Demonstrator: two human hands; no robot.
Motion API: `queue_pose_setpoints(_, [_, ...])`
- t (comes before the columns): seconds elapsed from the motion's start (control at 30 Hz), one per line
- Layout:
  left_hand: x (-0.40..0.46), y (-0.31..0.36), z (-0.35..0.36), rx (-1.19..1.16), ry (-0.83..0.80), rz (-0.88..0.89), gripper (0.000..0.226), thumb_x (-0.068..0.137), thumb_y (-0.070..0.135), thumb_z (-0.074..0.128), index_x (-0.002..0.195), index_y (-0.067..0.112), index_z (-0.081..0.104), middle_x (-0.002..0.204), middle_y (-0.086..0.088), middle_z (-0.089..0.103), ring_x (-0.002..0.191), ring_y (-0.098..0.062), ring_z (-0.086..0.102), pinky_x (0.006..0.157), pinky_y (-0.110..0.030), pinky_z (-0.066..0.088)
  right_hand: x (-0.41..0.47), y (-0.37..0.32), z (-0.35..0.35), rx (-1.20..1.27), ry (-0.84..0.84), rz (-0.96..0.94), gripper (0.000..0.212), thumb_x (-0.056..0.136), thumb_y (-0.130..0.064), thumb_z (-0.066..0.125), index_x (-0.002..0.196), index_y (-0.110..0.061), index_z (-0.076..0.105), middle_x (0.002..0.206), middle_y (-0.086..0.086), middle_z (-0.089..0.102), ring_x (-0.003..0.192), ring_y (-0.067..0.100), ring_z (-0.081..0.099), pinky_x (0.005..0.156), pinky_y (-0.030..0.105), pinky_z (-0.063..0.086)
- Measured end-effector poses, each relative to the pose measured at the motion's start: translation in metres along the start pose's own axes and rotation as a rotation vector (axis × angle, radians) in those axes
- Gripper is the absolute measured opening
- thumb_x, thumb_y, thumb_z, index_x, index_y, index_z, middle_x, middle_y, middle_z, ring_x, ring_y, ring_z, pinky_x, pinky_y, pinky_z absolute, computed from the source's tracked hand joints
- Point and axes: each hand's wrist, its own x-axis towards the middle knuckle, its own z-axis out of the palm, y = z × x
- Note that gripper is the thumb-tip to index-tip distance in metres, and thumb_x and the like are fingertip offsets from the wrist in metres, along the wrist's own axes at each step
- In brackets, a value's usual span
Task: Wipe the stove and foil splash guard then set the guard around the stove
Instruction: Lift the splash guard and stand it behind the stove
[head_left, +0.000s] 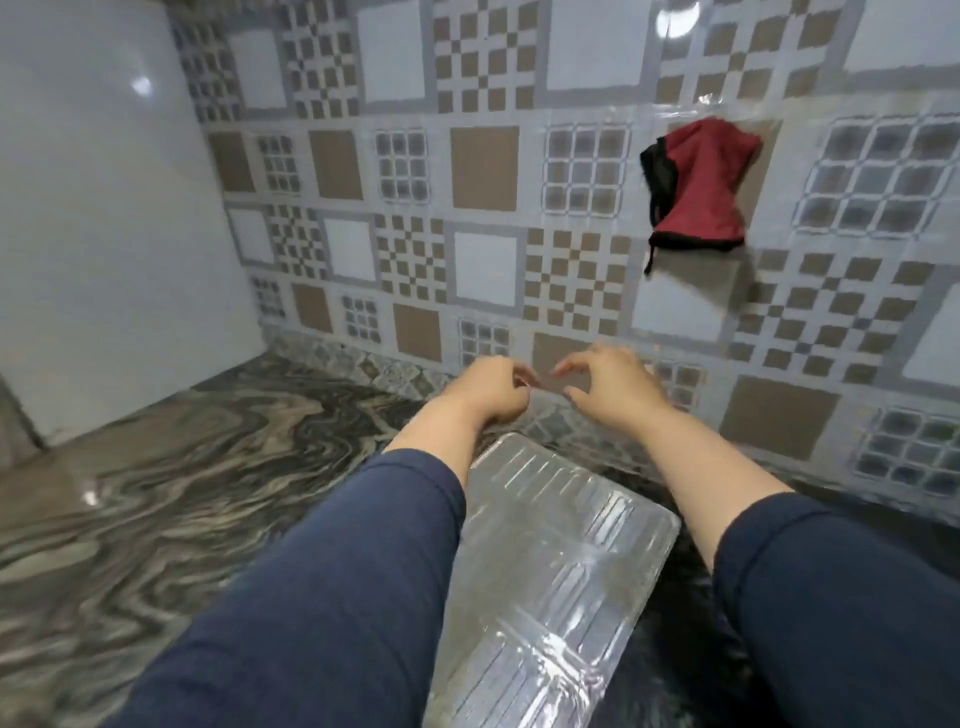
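At the far left I saw a plain white glossy wall panel standing at the corner, its foot meeting the counter, a polished stone top with swirling grey, cream and black veins that caught the light. From the corner the patterned tile backsplash ran rightward: white squares, brown squares, checker blocks and grey grids, under a shiny clear film that wrinkled near the top right.

My left hand reached out over the back of the counter, close to the wall's base, its fingers curled in with the tips pinched together; I could not tell whether that grip held anything. Below and between my forearms, both in dark blue sleeves, the foil splash guard lay flat on the counter, a ribbed silvery sheet with rounded corners, angled from the wall's base toward the bottom edge of view. My right hand hovered just beside the left, fingers bent loosely and spread, its grip apparently empty, fingertips nearly meeting those of the left.

Higher on the backsplash, to the right, a red cloth with black trim hung against the tiles.
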Motion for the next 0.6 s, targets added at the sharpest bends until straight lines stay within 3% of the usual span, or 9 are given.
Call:
queue_pose_setpoints(0.1, [-0.057, -0.061, 0.005, 0.008, -0.050, -0.139, 0.032, 0.091, 0.009, 0.051, 0.120, 0.013, 0.064, 0.128, -0.007, 0.063, 0.119, -0.023, 0.057, 0.099, -0.028, 0.041, -0.022, -0.039, 0.053, 0.101, -0.223, -0.093, 0.025, 0.086, -0.021, 0.062, 0.109, -0.031, 0.068, 0.116, 0.002, 0.065, 0.114, 0.026, 0.056, 0.098, 0.041, 0.044])
queue_pose_setpoints(0.17, [-0.097, -0.106, 0.012, 0.007, -0.065, -0.248, 0.032, 0.090, 0.008, 0.053, 0.121, 0.011, 0.064, 0.128, -0.007, 0.063, 0.118, -0.023, 0.057, 0.098, -0.026, 0.041, -0.037, -0.066, 0.088, 0.109, -0.369, -0.153, 0.025, 0.086, -0.019, 0.062, 0.108, -0.025, 0.070, 0.111, 0.003, 0.068, 0.106, 0.022, 0.060, 0.087, 0.028, 0.044])
queue_pose_setpoints(0.23, [-0.136, -0.148, 0.020, 0.013, -0.077, -0.360, 0.033, 0.091, 0.008, 0.054, 0.122, 0.010, 0.063, 0.129, -0.008, 0.062, 0.120, -0.024, 0.056, 0.099, -0.027, 0.040, -0.052, -0.090, 0.123, 0.116, -0.492, -0.191, 0.022, 0.085, -0.018, 0.063, 0.105, -0.023, 0.071, 0.104, 0.005, 0.068, 0.098, 0.022, 0.061, 0.078, 0.027, 0.043])
queue_pose_setpoints(0.33, [-0.188, -0.199, 0.032, 0.025, -0.085, -0.526, 0.032, 0.094, 0.016, 0.053, 0.125, 0.015, 0.061, 0.135, -0.006, 0.057, 0.123, -0.024, 0.053, 0.100, -0.030, 0.041, -0.066, -0.115, 0.173, 0.152, -0.619, -0.237, 0.018, 0.085, -0.015, 0.063, 0.100, -0.018, 0.072, 0.095, 0.009, 0.067, 0.086, 0.020, 0.058, 0.068, 0.025, 0.041])
queue_pose_setpoints(0.43, [-0.219, -0.237, 0.045, 0.020, -0.065, -0.634, 0.033, 0.093, 0.027, 0.055, 0.125, 0.019, 0.060, 0.138, -0.007, 0.053, 0.123, -0.027, 0.052, 0.100, -0.036, 0.044, -0.071, -0.132, 0.210, 0.147, -0.685, -0.285, 0.020, 0.087, -0.019, 0.063, 0.104, -0.014, 0.071, 0.101, 0.008, 0.068, 0.087, 0.019, 0.059, 0.052, 0.014, 0.035])
queue_pose_setpoints(0.47, [-0.224, -0.246, 0.050, 0.026, -0.052, -0.662, 0.035, 0.091, 0.029, 0.056, 0.126, 0.021, 0.059, 0.138, -0.008, 0.051, 0.124, -0.028, 0.050, 0.101, -0.038, 0.044, -0.069, -0.137, 0.221, 0.159, -0.683, -0.294, 0.019, 0.086, -0.019, 0.064, 0.103, -0.014, 0.071, 0.103, 0.008, 0.069, 0.091, 0.021, 0.062, 0.050, 0.017, 0.035])
queue_pose_setpoints(0.6, [-0.233, -0.266, 0.061, 0.085, -0.004, -0.716, 0.044, 0.089, 0.036, 0.061, 0.132, 0.028, 0.053, 0.139, -0.008, 0.045, 0.132, -0.031, 0.038, 0.106, -0.048, 0.037, -0.050, -0.158, 0.253, 0.221, -0.650, -0.356, 0.014, 0.086, -0.017, 0.064, 0.096, -0.013, 0.073, 0.103, 0.011, 0.071, 0.094, 0.026, 0.065, 0.070, 0.025, 0.042])
